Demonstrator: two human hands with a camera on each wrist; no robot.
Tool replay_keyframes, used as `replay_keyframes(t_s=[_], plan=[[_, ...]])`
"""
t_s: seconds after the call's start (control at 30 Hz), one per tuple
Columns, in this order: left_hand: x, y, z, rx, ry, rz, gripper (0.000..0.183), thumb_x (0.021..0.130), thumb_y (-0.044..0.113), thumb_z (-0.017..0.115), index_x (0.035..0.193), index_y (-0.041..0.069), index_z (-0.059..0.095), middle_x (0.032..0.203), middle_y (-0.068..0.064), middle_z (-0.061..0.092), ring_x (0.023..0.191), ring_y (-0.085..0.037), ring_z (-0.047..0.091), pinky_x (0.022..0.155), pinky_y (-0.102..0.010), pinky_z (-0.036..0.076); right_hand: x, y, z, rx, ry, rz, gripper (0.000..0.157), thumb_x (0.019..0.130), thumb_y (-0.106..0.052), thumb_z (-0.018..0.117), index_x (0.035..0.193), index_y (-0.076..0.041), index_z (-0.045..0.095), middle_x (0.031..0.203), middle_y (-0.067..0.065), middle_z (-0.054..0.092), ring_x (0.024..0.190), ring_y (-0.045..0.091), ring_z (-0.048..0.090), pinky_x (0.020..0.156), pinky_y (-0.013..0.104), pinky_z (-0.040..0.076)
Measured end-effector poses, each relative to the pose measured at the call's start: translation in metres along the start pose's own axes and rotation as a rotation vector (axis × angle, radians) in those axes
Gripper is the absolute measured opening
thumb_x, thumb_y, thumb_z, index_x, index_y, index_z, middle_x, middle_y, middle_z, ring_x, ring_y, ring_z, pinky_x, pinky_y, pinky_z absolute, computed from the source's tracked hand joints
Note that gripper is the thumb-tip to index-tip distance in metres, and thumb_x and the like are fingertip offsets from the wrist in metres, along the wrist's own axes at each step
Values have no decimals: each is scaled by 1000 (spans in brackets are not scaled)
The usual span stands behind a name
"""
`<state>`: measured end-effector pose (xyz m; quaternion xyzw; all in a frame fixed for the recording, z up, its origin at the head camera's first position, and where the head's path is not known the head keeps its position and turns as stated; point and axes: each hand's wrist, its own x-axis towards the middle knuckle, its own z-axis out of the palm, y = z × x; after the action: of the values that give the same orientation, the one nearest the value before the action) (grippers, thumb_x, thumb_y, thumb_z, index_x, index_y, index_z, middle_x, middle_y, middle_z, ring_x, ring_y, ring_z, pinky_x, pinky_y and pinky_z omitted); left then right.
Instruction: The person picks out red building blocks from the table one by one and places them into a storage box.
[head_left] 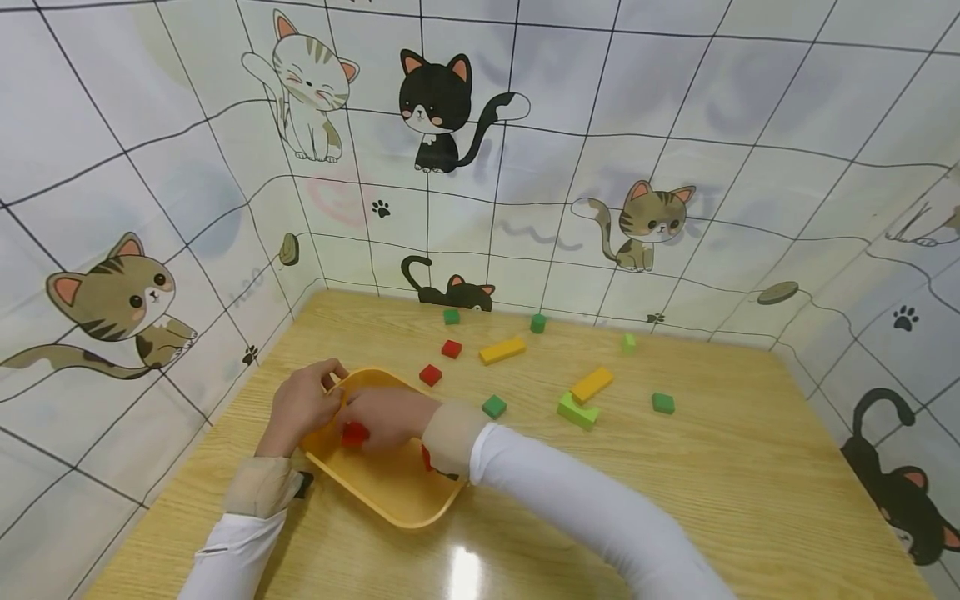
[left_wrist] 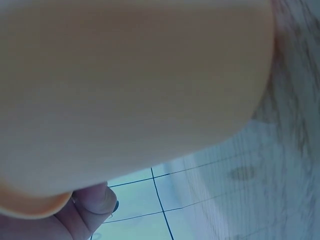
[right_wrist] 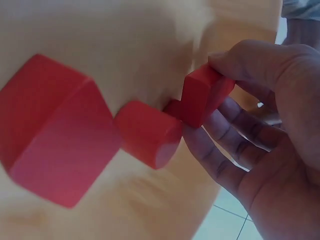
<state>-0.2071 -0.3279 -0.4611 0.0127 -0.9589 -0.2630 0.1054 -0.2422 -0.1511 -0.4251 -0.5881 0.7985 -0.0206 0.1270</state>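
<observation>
An orange-yellow plastic basket (head_left: 411, 515) sits at the left of the table, tilted in the head view. My left hand (head_left: 300, 407) grips its far left rim; in the left wrist view the basket wall (left_wrist: 130, 95) fills the picture and fingertips (left_wrist: 97, 200) curl at its edge. Reaching into the basket, my right hand (head_left: 386, 415) pinches a red block (right_wrist: 202, 95) between thumb and fingers. Beside that block in the right wrist view lie a red cylinder (right_wrist: 150, 134) and a larger-looking red block (right_wrist: 60, 132).
Loose on the wooden table (head_left: 675, 492) lie red blocks (head_left: 431, 375), yellow bars (head_left: 502, 350), a light green notched block (head_left: 577, 411) touching another yellow bar (head_left: 592, 384), and several green blocks (head_left: 494, 407). A cat-print cloth (head_left: 555, 158) encloses the back and sides.
</observation>
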Motion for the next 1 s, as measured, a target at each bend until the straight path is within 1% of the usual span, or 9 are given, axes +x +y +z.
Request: replay_keyframes(t_s=[0.07,0.17,0.4,0.53,0.67,0.8,0.87,1.0], plan=[[0,0,0,1,0,0,19,88,11,63,106,12,71,87,-9,70,63,-20,54,55,-31,40,2,-2,2,-6,-10,-14,29,93,-20,73,122,-21,71,109,-7,63,101,9,54,93,14,42],[0,-1,0,1,0,0,19,88,11,63,106,11,71,87,-9,70,64,-21,54,56,-31,40,5,-4,6,-17,-24,-22,27,93,-22,74,120,-23,72,105,-7,61,98,9,53,91,14,41],[0,0,-1,3,-13,-11,19,88,12,64,107,12,70,88,-9,69,65,-21,55,57,-32,40,3,-8,16,-41,-68,4,25,95,-24,72,120,-26,70,109,-7,60,95,8,54,91,16,44],[1,1,-2,2,-17,-21,19,89,13,65,107,12,70,89,-9,68,64,-21,54,56,-31,40,4,-8,20,-50,-73,11,26,96,-25,72,121,-28,70,112,-8,61,96,6,54,93,15,44],[1,2,-3,1,-18,-22,18,89,12,65,107,11,70,88,-9,68,65,-21,54,56,-31,40,5,-9,20,-65,-76,13,27,95,-26,72,122,-29,70,111,-8,61,95,6,53,92,13,43],[0,2,-3,-1,-19,-21,18,89,12,65,106,11,70,88,-9,68,65,-21,54,56,-31,40,4,-10,18,-51,-88,16,30,93,-23,74,123,-28,70,110,-8,60,94,7,53,88,13,42],[0,2,-3,-1,-19,-22,18,89,12,65,106,11,70,88,-9,68,65,-21,54,56,-31,40,3,-10,17,-25,-96,17,34,91,-23,76,123,-28,69,110,-7,59,94,7,53,87,13,41],[0,1,-1,-3,-20,-23,19,89,12,65,107,11,70,89,-10,68,64,-21,54,55,-31,40,1,-9,14,10,-114,9,43,87,-27,80,128,-27,67,111,-6,60,94,7,52,85,13,40]])
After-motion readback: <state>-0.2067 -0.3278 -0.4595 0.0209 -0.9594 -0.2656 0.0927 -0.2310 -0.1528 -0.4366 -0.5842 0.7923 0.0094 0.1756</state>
